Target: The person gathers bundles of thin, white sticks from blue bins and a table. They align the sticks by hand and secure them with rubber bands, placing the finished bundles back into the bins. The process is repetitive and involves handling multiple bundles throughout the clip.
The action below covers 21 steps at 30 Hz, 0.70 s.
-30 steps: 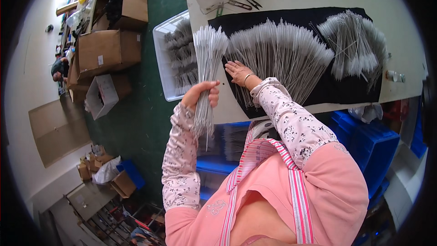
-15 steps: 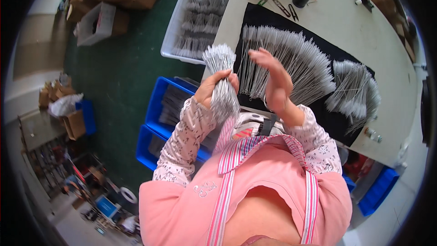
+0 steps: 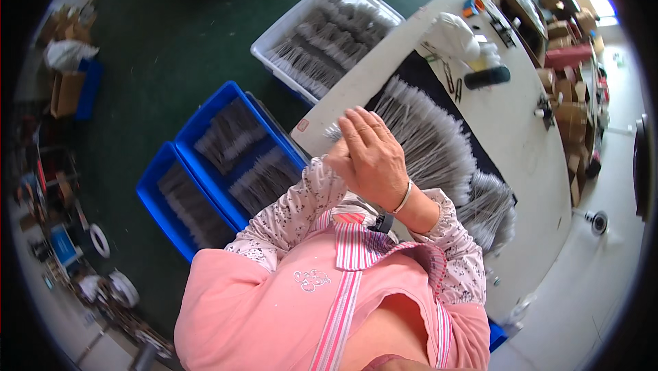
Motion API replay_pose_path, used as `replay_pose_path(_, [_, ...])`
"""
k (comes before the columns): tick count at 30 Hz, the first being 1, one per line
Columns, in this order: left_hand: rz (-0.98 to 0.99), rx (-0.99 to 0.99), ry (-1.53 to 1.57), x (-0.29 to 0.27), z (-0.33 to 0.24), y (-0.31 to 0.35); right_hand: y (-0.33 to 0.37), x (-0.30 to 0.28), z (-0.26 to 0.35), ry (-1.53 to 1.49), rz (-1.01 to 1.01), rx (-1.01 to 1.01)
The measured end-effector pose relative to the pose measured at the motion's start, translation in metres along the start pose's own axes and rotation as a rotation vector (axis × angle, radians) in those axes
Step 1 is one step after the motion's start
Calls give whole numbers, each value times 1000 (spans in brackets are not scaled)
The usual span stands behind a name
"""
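My right hand (image 3: 375, 165), a bangle at its wrist, is held with fingers stretched out flat across my left hand (image 3: 336, 160). Most of the left hand is hidden behind it. White bristle tips of a bundle of thin wire brushes (image 3: 332, 132) poke out beside the fingers; the rest of the bundle is covered. Just right of my hands, a wide fan of similar wire brushes (image 3: 432, 141) lies on a black cloth (image 3: 419, 69) on the table. A smaller pile of brushes (image 3: 488, 210) sits at the cloth's near right end.
A white bin (image 3: 264, 52) of brush bundles stands beyond the pale table (image 3: 531, 145). Two blue bins (image 3: 181, 139) with more brushes are at the left. Snips (image 3: 449, 77) and a dark cylinder (image 3: 488, 77) lie on the far tabletop. Shelves with cartons (image 3: 572, 114) line the right.
My view has turned, bringing the blue bins further into sight. My right hand has come from above the brush fan over to my left hand and its bundle, now mostly hidden.
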<state>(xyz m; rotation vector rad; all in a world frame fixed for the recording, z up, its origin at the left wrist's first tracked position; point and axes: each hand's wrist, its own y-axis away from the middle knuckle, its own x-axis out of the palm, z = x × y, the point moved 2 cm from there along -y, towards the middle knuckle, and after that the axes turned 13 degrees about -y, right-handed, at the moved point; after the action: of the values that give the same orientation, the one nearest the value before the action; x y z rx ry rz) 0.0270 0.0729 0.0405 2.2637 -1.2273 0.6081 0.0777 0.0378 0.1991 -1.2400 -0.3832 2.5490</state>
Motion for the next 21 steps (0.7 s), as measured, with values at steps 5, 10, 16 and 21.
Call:
replay_pose_path(5, [-97, 81, -49, -4, 0, 2, 0, 24, -23, -63, 141, 65])
replay_pose_path(10, [-161, 115, -96, -11, -10, -9, -26, 35, -36, -132, 222, 189])
replay_pose_path(16, [-184, 60, -149, -20, -21, -32, -59, 44, -60, -170, 333, 357])
replay_pose_path(21, [-164, -25, -109, -23, -15, -44, -66, 43, -78, -4, 300, 232])
